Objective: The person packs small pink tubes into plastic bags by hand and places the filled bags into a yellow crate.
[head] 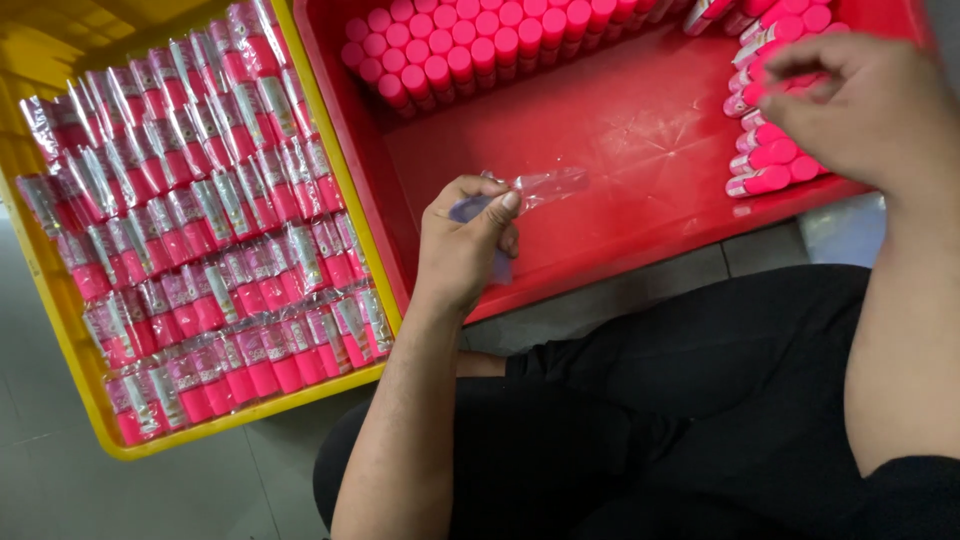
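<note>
My left hand [465, 245] is over the near wall of the red crate [640, 130], pinching a small clear plastic sleeve [545, 187] that sticks out to the right. My right hand [860, 105] reaches into the crate's right side, with its fingers on a pile of pink capped tubes [770, 165] lying on their sides. A block of the same pink tubes [470, 45] stands upright along the crate's far wall. On the left, a yellow crate [75, 350] holds rows of pink tubes wrapped in clear sleeves [210, 220].
Both crates sit on a grey tiled floor [150, 490]. My legs in black trousers [650, 400] fill the lower right, close to the red crate's front edge. The red crate's middle floor is bare.
</note>
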